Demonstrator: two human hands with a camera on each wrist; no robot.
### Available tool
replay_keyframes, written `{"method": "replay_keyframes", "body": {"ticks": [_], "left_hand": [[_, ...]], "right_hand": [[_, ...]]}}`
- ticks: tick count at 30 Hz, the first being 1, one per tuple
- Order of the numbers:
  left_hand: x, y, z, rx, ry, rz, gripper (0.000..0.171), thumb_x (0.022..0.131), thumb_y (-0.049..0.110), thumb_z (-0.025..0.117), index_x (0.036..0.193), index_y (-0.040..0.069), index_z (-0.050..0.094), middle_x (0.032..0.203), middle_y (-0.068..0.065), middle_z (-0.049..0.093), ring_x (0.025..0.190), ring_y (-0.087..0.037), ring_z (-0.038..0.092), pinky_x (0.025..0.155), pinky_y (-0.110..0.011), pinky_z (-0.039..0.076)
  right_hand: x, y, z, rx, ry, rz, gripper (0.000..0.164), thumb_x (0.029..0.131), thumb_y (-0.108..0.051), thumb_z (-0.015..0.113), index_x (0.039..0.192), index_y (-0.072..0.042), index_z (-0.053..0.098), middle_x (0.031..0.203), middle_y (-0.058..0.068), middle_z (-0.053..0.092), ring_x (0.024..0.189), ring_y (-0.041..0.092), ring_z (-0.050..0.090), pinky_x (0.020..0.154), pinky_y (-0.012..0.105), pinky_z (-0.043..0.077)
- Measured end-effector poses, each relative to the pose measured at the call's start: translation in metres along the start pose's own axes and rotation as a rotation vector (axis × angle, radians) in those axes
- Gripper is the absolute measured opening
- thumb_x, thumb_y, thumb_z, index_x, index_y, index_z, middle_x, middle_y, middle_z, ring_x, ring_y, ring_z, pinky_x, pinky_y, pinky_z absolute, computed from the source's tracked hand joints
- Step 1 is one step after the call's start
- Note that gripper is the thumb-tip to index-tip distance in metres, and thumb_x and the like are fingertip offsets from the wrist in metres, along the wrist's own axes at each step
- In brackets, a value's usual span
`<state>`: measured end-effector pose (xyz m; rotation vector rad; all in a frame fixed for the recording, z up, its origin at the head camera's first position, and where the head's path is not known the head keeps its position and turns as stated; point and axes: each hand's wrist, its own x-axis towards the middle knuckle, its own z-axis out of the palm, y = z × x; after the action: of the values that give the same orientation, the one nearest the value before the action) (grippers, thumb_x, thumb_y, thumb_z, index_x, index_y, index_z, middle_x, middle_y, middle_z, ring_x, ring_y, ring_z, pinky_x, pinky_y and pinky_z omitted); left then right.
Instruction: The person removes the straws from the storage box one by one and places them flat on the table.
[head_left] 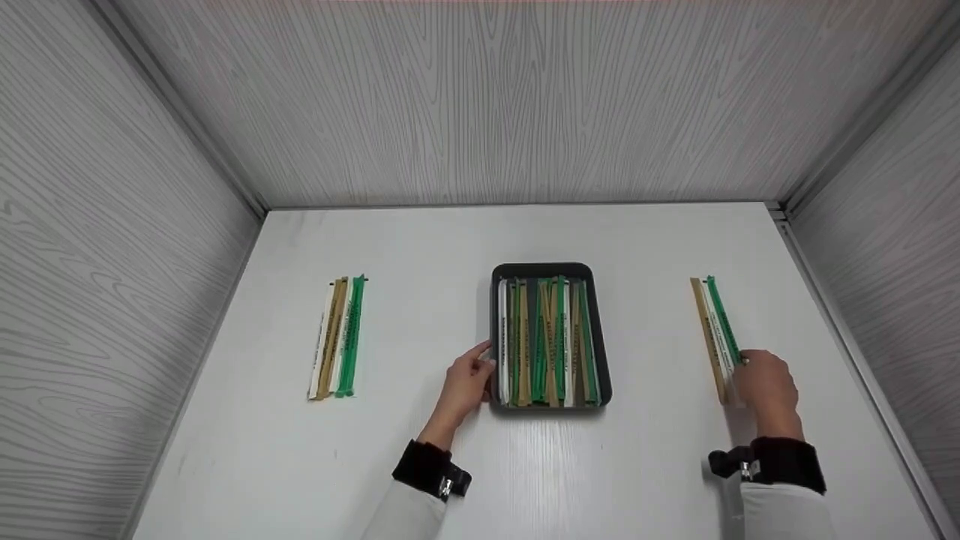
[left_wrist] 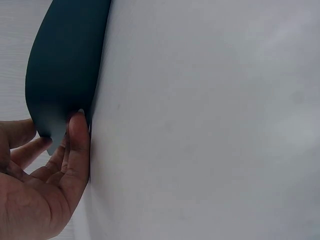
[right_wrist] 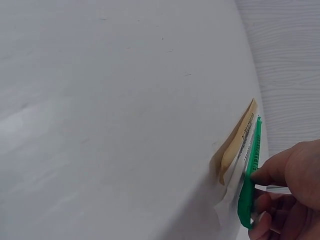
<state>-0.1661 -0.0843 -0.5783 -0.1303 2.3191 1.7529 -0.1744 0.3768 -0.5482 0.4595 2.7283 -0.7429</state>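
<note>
My left hand (head_left: 465, 382) rests against the left side of a dark tray (head_left: 602, 352), fingertips at its outer wall. In the left wrist view, the fingers (left_wrist: 77, 132) touch the tray's smooth side (left_wrist: 67, 55) low down, close to the table. Slim paper stick packets in green, tan and white lie lengthwise inside the tray. On the right, my right hand (head_left: 766, 384) pinches a green stick packet (right_wrist: 248, 187) near its lower end, between thumb and fingers. Right beside it lie a white stick packet (head_left: 720, 326) and a tan stick packet (head_left: 709, 337).
Left of the tray, a row of white, tan and green stick packets (head_left: 350, 337) lies on the white table (head_left: 420, 262). Grey wood-grain panels (head_left: 480, 105) enclose the table at the back and both sides.
</note>
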Motion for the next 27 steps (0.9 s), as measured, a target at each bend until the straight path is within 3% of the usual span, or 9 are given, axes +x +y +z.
{"method": "replay_keyframes", "body": {"ticks": [4, 9, 14, 21, 27], "left_hand": [[0.000, 0.001, 0.000, -0.004, -0.003, -0.004, 0.045, 0.103, 0.014, 0.051, 0.147, 0.008, 0.045, 0.099, -0.012, 0.061, 0.074, -0.019, 0.062, 0.060, -0.034, 0.056], [-0.001, 0.002, 0.001, -0.004, -0.002, -0.007, 0.045, 0.103, 0.015, 0.051, 0.147, 0.009, 0.044, 0.100, -0.012, 0.060, 0.075, -0.020, 0.062, 0.060, -0.035, 0.056], [-0.001, 0.000, 0.000, -0.004, -0.003, -0.015, 0.046, 0.103, 0.015, 0.051, 0.148, 0.009, 0.044, 0.100, -0.011, 0.060, 0.075, -0.019, 0.061, 0.060, -0.034, 0.056], [0.000, -0.001, -0.001, -0.009, -0.003, -0.013, 0.046, 0.103, 0.015, 0.051, 0.148, 0.009, 0.045, 0.099, -0.011, 0.061, 0.073, -0.018, 0.061, 0.060, -0.034, 0.056], [0.000, 0.000, -0.001, -0.009, -0.013, -0.017, 0.046, 0.103, 0.016, 0.051, 0.148, 0.009, 0.044, 0.101, -0.011, 0.061, 0.074, -0.017, 0.062, 0.060, -0.034, 0.056]], "right_hand": [[-0.002, -0.001, -0.001, -0.011, 0.016, 0.010, 0.047, 0.095, -0.006, 0.040, 0.137, 0.013, 0.044, 0.122, 0.039, 0.053, 0.092, 0.043, 0.062, 0.058, 0.043, 0.051], [-0.006, -0.014, -0.001, 0.001, 0.094, -0.017, 0.046, 0.096, -0.010, 0.044, 0.136, 0.013, 0.047, 0.120, 0.038, 0.054, 0.091, 0.046, 0.062, 0.055, 0.043, 0.050], [-0.013, -0.046, 0.001, 0.001, 0.180, -0.124, 0.043, 0.096, -0.012, 0.051, 0.132, 0.012, 0.052, 0.107, 0.033, 0.057, 0.083, 0.040, 0.062, 0.053, 0.041, 0.049], [-0.034, -0.104, 0.012, -0.028, 0.263, -0.345, 0.037, 0.096, -0.012, 0.056, 0.129, 0.005, 0.058, 0.105, 0.026, 0.062, 0.086, 0.039, 0.062, 0.062, 0.049, 0.050], [-0.049, -0.147, 0.040, -0.068, 0.230, -0.480, 0.035, 0.094, -0.013, 0.061, 0.127, -0.001, 0.062, 0.104, 0.020, 0.065, 0.084, 0.034, 0.063, 0.062, 0.047, 0.051]]}}
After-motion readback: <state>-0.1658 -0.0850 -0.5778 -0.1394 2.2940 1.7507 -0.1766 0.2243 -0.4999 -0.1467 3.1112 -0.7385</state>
